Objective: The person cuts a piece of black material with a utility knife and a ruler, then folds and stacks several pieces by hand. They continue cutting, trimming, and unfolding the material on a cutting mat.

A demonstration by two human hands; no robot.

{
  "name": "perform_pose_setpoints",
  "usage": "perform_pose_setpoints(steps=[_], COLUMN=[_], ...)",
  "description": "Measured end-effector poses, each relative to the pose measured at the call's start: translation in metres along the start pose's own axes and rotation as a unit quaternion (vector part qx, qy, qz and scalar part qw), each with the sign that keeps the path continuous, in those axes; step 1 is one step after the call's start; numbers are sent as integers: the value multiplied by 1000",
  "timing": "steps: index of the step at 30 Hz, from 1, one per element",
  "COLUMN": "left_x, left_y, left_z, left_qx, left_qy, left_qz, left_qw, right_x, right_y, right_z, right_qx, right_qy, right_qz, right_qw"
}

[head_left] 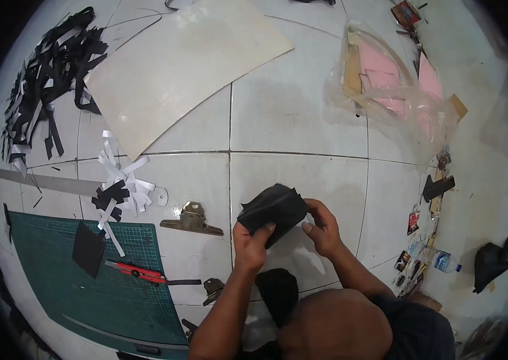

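Observation:
A folded piece of thin black sheet material (275, 210), leather-like or fabric, is held above the white floor tiles, its upper corners jutting out. My left hand (250, 245) grips its lower left side, thumb pressed on the face. At the right edge, my right hand (324, 229) has its fingers on the piece; the fingertips are partly hidden behind it. Left of my hands lies a large metal bulldog clip (192, 220). Farther left, a red utility knife (136, 272) and a flat black piece (89, 249) rest on a green cutting mat (62, 240).
Black strips (56, 72) are heaped at upper left, white strips (131, 186) below them over a metal ruler (56, 181). A large pale board (188, 60) lies ahead. To the right are a plastic bag with pink sheets (383, 78), a water bottle (437, 258) and a black bag (494, 264).

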State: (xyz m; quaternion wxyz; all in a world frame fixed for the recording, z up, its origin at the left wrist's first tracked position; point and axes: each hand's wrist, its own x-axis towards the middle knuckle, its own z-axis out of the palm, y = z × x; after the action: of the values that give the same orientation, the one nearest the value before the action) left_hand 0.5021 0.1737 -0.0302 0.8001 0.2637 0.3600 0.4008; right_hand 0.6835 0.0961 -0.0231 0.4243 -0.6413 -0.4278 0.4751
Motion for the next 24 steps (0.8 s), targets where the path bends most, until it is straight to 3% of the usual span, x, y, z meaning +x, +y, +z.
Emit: perform_pose_setpoints(steps=[4, 10, 17, 20, 24], left_x=[-5, -10, -12, -13, -10], left_y=[-7, -18, -16, -13, -13], left_z=[-6, -6, 2, 5, 9], left_qx=[45, 73, 55, 59, 60], left_qy=[3, 40, 30, 40, 63], left_qz=[-14, 81, 65, 64, 81], left_qw=[999, 993, 996, 995, 993], right_x=[9, 1, -5, -7, -3], right_y=[-10, 14, 24, 28, 13], right_z=[16, 40, 42, 41, 41], right_qx=[-21, -31, -3, -108, -140], right_qy=[2, 40, 43, 48, 35], right_qz=[2, -1, -18, -47, -30], right_qw=[1000, 999, 999, 992, 989])
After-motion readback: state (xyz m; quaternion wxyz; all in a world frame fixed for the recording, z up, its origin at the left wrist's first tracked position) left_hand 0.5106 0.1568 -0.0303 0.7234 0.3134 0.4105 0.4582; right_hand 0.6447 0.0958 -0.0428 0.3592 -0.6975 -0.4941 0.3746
